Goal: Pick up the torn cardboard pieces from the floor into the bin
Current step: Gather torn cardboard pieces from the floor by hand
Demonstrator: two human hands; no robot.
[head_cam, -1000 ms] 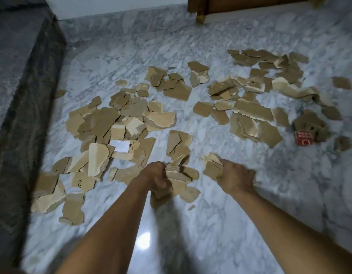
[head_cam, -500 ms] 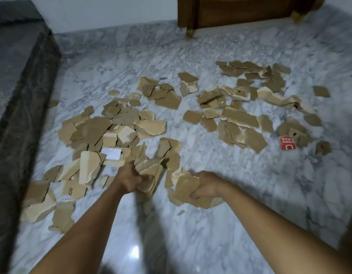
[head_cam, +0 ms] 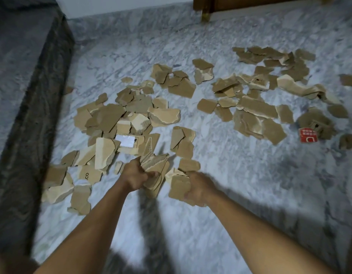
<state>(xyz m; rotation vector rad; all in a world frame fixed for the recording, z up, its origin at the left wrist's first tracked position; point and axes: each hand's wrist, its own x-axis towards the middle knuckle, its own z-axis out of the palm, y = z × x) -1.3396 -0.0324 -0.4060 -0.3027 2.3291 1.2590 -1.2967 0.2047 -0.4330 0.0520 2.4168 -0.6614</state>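
My left hand (head_cam: 134, 177) grips one upright sheaf of torn cardboard pieces (head_cam: 154, 167), fingers curled round it. My right hand (head_cam: 197, 189) clutches a second, flatter bunch (head_cam: 178, 184). Dozens more, too many to count, lie on the marble floor (head_cam: 220, 155) in two loose spreads: brown, ragged-edged, some peeled paler. One bears a white label (head_cam: 125, 140); one red printed piece (head_cam: 308, 135) lies far right.
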